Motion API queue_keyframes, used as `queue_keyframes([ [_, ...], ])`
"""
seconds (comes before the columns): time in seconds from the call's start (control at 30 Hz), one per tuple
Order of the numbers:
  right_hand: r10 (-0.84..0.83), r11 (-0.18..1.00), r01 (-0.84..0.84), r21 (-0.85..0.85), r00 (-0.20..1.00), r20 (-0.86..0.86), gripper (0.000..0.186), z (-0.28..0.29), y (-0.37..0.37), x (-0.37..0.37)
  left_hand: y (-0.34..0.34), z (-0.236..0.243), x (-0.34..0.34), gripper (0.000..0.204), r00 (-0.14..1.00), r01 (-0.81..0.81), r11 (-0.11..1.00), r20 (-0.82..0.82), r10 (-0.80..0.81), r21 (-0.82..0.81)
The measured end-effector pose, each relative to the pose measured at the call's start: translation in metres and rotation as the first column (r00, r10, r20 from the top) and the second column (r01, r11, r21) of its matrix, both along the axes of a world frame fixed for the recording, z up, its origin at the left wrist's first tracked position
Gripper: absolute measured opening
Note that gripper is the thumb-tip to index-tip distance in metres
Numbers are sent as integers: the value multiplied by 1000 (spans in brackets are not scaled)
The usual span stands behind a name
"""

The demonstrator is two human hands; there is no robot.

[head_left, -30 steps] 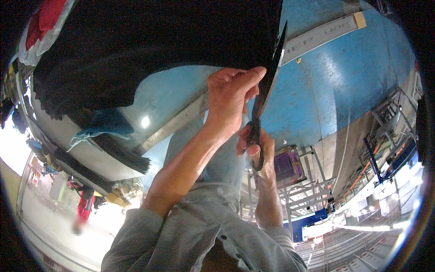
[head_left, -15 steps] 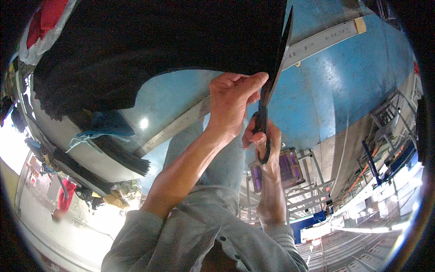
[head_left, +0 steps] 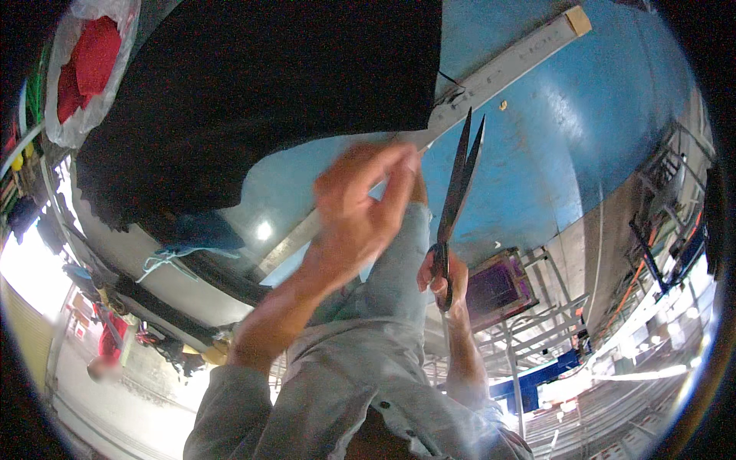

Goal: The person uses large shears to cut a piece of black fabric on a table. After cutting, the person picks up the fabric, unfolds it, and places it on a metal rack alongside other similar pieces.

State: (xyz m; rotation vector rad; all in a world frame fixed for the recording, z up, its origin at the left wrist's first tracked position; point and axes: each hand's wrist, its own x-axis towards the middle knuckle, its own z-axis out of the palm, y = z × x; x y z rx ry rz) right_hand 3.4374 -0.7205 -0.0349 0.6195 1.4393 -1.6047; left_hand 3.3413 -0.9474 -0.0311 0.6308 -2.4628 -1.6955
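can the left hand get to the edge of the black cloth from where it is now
Probably yes. The left hand is raised over the blue table just below the black cloth, with nothing between them. The scissors in the right hand stand off to the side, blades open.

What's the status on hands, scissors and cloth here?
Right hand grips scissors, blades apart. Left hand blurred, lifted off black cloth. Long ruler under cloth edge.

Blue table (head_left: 583, 130), metal racks (head_left: 537, 345), bright daylight at the edges.
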Motion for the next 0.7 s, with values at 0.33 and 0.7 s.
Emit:
queue_keyframes([
  [0.33,21,1000,-19,13,990,-141,69,-5,6,2,-39,-40,-90,78,832,450,444,183,-524,-775],
  [0.7,-82,996,78,-43,991,-102,67,-2,11,-15,-17,-42,-97,83,820,532,443,310,-480,-722],
])
